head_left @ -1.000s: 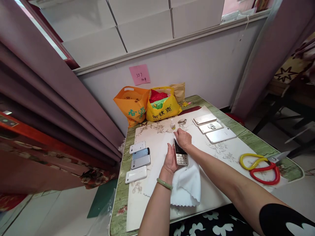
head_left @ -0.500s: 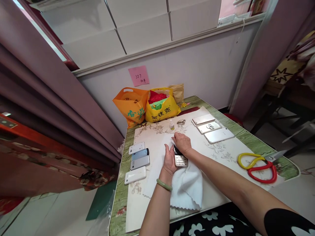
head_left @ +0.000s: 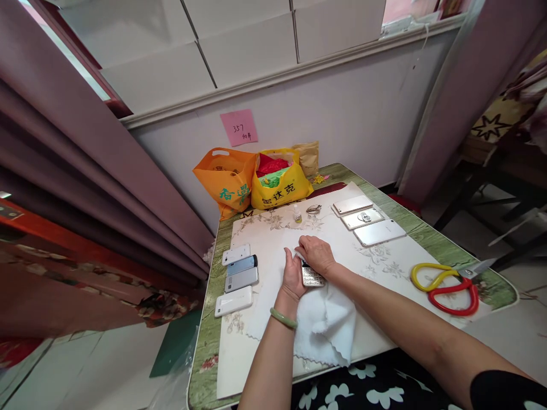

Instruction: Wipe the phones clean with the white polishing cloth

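Observation:
My left hand (head_left: 294, 274), with a green bangle at the wrist, is wrapped round a keypad phone (head_left: 313, 277), thumb pointing up. The phone's number keys face me, and its upper part is hidden under my right hand (head_left: 315, 253). The right fingers are curled over the phone's screen end, pressing a fold of a white cloth (head_left: 327, 324) against it. The rest of that cloth lies crumpled below and under the phone, with a scalloped edge toward me. A small clear bottle (head_left: 297, 214) stands just beyond my hands.
Several phones (head_left: 234, 300) lie in a column on the left, three more (head_left: 379, 232) on the right. Large scissors (head_left: 453, 287) with yellow and red handles lie at the right edge. An orange bag (head_left: 226, 179), a yellow bag (head_left: 280, 188) and glasses (head_left: 314, 209) are at the back.
My right hand has slid slightly down over the phone, covering more of its screen. The cloth below has shifted a little. The whole view has tilted slightly.

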`<action>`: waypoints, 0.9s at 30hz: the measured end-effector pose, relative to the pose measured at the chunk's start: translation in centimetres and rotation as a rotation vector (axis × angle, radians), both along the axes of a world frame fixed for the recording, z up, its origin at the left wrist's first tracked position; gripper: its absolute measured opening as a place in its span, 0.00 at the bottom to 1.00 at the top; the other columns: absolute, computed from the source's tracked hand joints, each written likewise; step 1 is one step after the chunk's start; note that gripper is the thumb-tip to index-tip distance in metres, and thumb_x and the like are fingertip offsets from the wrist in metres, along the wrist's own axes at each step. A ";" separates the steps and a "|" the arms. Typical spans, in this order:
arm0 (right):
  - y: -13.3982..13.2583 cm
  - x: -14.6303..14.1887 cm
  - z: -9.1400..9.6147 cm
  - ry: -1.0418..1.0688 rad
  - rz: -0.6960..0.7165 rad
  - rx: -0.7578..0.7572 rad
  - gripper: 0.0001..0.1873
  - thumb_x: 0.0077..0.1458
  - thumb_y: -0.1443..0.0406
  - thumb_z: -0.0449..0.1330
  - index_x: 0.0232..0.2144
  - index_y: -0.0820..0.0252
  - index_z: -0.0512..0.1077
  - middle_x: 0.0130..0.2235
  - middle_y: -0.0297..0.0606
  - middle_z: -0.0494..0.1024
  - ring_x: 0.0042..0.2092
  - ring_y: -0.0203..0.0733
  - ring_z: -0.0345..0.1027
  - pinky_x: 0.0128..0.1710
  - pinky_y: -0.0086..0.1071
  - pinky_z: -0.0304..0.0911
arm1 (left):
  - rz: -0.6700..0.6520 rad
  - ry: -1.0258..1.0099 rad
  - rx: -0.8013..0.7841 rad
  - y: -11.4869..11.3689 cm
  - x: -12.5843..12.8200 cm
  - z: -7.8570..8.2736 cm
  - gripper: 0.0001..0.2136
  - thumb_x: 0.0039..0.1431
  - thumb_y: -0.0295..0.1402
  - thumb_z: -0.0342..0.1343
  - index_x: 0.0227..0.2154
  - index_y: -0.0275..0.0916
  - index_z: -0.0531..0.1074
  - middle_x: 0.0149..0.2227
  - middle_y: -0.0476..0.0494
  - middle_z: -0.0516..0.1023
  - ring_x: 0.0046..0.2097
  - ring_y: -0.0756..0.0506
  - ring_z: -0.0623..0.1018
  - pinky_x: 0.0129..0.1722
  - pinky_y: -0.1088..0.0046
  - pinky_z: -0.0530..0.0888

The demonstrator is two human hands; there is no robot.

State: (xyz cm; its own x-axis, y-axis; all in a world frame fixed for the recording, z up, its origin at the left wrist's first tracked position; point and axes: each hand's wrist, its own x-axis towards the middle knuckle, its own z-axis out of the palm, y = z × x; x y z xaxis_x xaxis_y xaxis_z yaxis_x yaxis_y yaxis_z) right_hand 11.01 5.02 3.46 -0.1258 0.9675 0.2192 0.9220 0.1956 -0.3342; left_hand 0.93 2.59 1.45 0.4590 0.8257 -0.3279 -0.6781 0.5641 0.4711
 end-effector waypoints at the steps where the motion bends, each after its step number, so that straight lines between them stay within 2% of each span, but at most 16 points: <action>1: -0.1 0.1 0.0 0.010 0.018 0.004 0.08 0.63 0.58 0.55 0.36 0.55 0.69 0.37 0.35 0.76 0.39 0.40 0.68 0.32 0.31 0.52 | -0.006 -0.012 -0.005 0.0 0.0 0.1 0.31 0.56 0.60 0.47 0.47 0.37 0.71 0.46 0.34 0.78 0.51 0.33 0.75 0.52 0.50 0.69; 8: -1.4 0.9 -0.6 0.100 0.151 0.028 0.10 0.61 0.56 0.58 0.31 0.54 0.70 0.34 0.33 0.75 0.38 0.38 0.66 0.33 0.29 0.52 | -0.052 -0.070 -0.042 -0.2 0.1 0.5 0.32 0.56 0.61 0.45 0.41 0.34 0.74 0.43 0.33 0.79 0.51 0.32 0.75 0.52 0.51 0.69; 12: -1.9 1.2 -1.5 0.230 0.202 0.057 0.09 0.59 0.59 0.60 0.29 0.55 0.69 0.32 0.32 0.74 0.37 0.37 0.65 0.35 0.28 0.53 | -0.107 -0.081 -0.080 -0.1 -0.1 0.0 0.35 0.54 0.63 0.45 0.42 0.32 0.74 0.43 0.31 0.79 0.51 0.31 0.75 0.51 0.50 0.69; 14: -1.4 1.3 -1.6 0.261 0.176 0.044 0.09 0.58 0.59 0.61 0.28 0.55 0.69 0.32 0.31 0.75 0.36 0.37 0.65 0.34 0.28 0.53 | -0.084 -0.068 -0.050 0.0 -0.1 -0.3 0.34 0.54 0.62 0.46 0.44 0.33 0.73 0.43 0.31 0.79 0.50 0.32 0.76 0.51 0.51 0.70; 18: 0.3 1.0 -1.5 0.271 0.035 0.028 0.10 0.60 0.58 0.58 0.28 0.55 0.69 0.32 0.33 0.75 0.33 0.37 0.65 0.30 0.29 0.50 | 0.012 -0.013 0.055 -0.1 0.2 -0.3 0.30 0.57 0.59 0.47 0.47 0.36 0.72 0.43 0.34 0.79 0.48 0.35 0.77 0.50 0.53 0.71; 21: 0.5 0.7 -1.2 0.266 -0.035 0.033 0.10 0.61 0.58 0.57 0.30 0.56 0.70 0.33 0.35 0.75 0.33 0.38 0.65 0.28 0.30 0.49 | 0.026 0.009 0.078 -0.2 0.2 -0.1 0.30 0.57 0.58 0.46 0.47 0.36 0.71 0.43 0.34 0.79 0.47 0.36 0.78 0.49 0.54 0.72; 27: -0.6 1.3 -1.0 0.263 0.038 0.007 0.11 0.57 0.57 0.60 0.26 0.54 0.70 0.31 0.30 0.76 0.33 0.36 0.66 0.30 0.29 0.51 | -0.043 -0.014 0.053 -0.2 0.0 -0.1 0.35 0.56 0.61 0.43 0.48 0.33 0.71 0.43 0.32 0.79 0.48 0.34 0.77 0.49 0.54 0.72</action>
State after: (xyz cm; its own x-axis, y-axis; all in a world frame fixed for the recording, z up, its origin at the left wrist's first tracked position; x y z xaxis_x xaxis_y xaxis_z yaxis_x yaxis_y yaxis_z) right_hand 12.36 4.40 2.47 -0.1000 0.9616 0.2556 0.7952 0.2317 -0.5603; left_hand 0.97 2.35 1.38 0.4989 0.8209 -0.2778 -0.6600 0.5676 0.4921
